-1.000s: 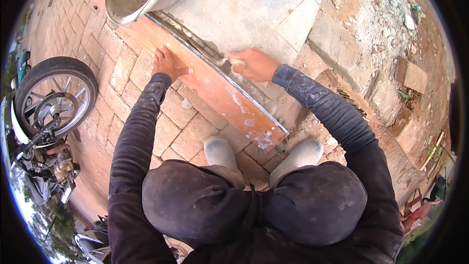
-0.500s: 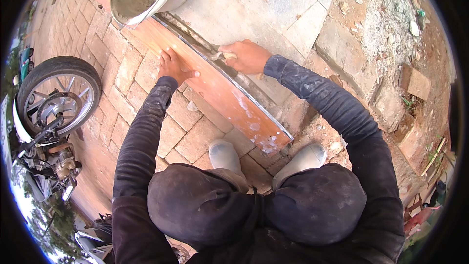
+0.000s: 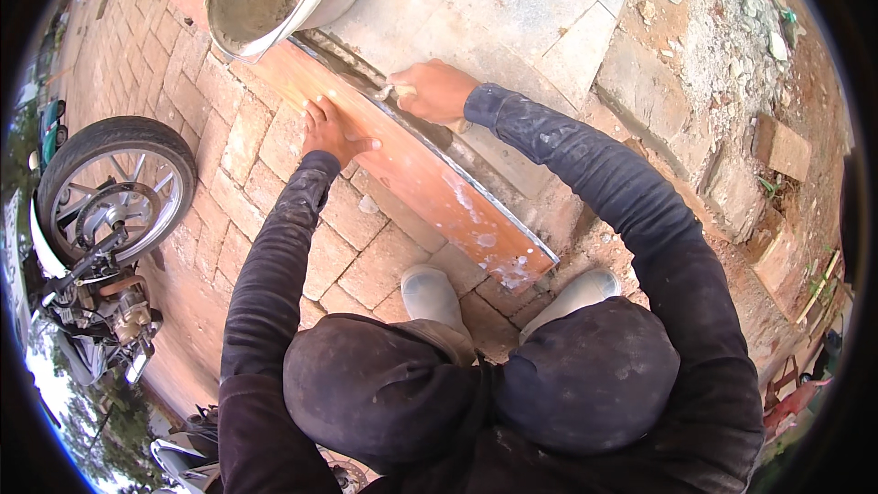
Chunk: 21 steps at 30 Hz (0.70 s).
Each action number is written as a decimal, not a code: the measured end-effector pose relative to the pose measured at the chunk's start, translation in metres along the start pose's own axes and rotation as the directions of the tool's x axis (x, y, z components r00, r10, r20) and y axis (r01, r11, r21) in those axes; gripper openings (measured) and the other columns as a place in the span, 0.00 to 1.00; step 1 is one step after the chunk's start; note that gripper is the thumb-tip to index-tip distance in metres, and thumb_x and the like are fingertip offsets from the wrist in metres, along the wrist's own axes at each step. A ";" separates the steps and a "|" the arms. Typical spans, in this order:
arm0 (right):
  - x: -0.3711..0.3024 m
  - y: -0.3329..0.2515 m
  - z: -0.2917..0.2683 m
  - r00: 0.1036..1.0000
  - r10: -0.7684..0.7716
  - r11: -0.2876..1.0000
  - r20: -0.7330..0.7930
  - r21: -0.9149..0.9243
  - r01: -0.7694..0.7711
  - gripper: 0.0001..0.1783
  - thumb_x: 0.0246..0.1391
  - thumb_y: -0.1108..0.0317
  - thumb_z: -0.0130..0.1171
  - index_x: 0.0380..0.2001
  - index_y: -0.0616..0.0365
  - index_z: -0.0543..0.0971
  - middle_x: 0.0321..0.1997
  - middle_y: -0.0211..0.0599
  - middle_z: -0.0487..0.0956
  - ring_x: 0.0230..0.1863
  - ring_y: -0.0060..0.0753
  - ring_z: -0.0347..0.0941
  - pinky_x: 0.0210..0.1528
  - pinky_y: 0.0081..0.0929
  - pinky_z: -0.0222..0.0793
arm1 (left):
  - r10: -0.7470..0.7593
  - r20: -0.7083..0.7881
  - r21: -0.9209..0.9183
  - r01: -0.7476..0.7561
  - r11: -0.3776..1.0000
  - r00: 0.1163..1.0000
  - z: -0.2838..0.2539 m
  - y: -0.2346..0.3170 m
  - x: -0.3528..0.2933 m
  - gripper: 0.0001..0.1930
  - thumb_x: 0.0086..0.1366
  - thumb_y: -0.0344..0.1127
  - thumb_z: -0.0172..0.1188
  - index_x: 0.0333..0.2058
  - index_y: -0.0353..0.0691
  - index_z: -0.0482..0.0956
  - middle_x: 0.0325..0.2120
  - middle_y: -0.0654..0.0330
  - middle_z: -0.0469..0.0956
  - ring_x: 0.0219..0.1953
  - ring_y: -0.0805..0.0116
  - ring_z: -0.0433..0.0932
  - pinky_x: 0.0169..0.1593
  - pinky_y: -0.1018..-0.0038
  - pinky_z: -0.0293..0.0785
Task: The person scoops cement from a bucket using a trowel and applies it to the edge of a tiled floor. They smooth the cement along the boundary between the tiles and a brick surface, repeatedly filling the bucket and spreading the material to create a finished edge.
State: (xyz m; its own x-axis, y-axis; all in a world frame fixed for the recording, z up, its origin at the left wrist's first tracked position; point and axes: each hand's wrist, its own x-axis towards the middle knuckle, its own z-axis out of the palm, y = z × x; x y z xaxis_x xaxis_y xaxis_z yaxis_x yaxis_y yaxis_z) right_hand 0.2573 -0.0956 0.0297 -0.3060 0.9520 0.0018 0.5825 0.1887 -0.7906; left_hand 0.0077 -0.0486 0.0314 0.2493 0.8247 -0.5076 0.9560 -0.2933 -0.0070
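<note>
My left hand (image 3: 333, 133) lies with fingers apart on the outer face of a long orange-brown, wood-patterned strip (image 3: 421, 185), which stands on edge along a raised step. White smears mark its near end. On the other side, my right hand (image 3: 439, 91) is closed around the pale handle of what looks like a trowel (image 3: 402, 90). Its blade is mostly hidden by the hand and the gap. Grey mortar (image 3: 346, 62) shows in the narrow gap behind the strip's upper edge.
A mortar-stained bucket (image 3: 340, 2) stands beyond my hands at the strip's far part. Grey slabs (image 3: 485, 14) cover the step. Rubble and broken bricks (image 3: 782, 148) lie at right. A motorcycle wheel (image 3: 174, 165) is at left over brick paving. My boots (image 3: 433, 295) stand near the strip's end.
My right hand has moved left and slightly away from me along the gap with the trowel. My left hand stays on the strip. The whole view has shifted slightly.
</note>
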 end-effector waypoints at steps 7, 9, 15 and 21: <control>-0.038 -0.039 -0.070 0.910 0.270 0.885 0.314 0.292 -0.363 0.26 0.54 0.60 0.56 0.56 0.54 0.76 0.34 0.54 0.82 0.34 0.54 0.80 0.45 0.40 0.76 | -0.001 -0.027 0.022 0.002 1.000 1.000 -0.001 -0.010 -0.004 0.77 0.35 0.76 0.69 0.66 0.21 0.34 0.65 0.23 0.39 0.70 0.31 0.40 0.70 0.57 0.48; -0.042 -0.033 -0.063 0.930 0.256 0.941 0.263 0.153 -0.303 0.26 0.55 0.61 0.55 0.57 0.53 0.75 0.36 0.55 0.82 0.37 0.54 0.80 0.46 0.41 0.75 | -0.011 -0.016 0.025 0.012 1.000 1.000 -0.002 -0.008 -0.005 0.77 0.35 0.75 0.69 0.66 0.21 0.34 0.65 0.23 0.39 0.70 0.31 0.40 0.70 0.57 0.48; -0.058 -0.036 -0.036 0.942 0.232 0.963 0.244 0.079 -0.257 0.24 0.55 0.62 0.55 0.56 0.56 0.76 0.44 0.57 0.80 0.46 0.57 0.77 0.52 0.43 0.72 | -0.014 -0.006 -0.008 0.014 1.000 1.000 0.003 -0.007 -0.003 0.78 0.35 0.75 0.70 0.66 0.21 0.34 0.65 0.22 0.38 0.70 0.31 0.41 0.70 0.56 0.48; -0.069 -0.053 -0.075 0.969 0.123 0.953 0.216 0.247 -0.176 0.23 0.59 0.63 0.55 0.57 0.57 0.75 0.25 0.46 0.80 0.21 0.35 0.76 0.30 0.33 0.73 | -0.032 -0.027 -0.019 0.032 0.999 0.999 -0.002 -0.011 -0.009 0.77 0.35 0.73 0.71 0.66 0.22 0.35 0.65 0.23 0.38 0.70 0.31 0.41 0.70 0.55 0.48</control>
State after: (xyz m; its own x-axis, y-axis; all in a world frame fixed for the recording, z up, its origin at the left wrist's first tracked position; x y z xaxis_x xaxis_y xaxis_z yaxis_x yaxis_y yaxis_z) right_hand 0.3041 -0.1530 0.1179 -0.3873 0.8934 -0.2279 0.4232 -0.0474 -0.9048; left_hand -0.0046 -0.0522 0.0377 0.2224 0.8463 -0.4840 0.9662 -0.2578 -0.0069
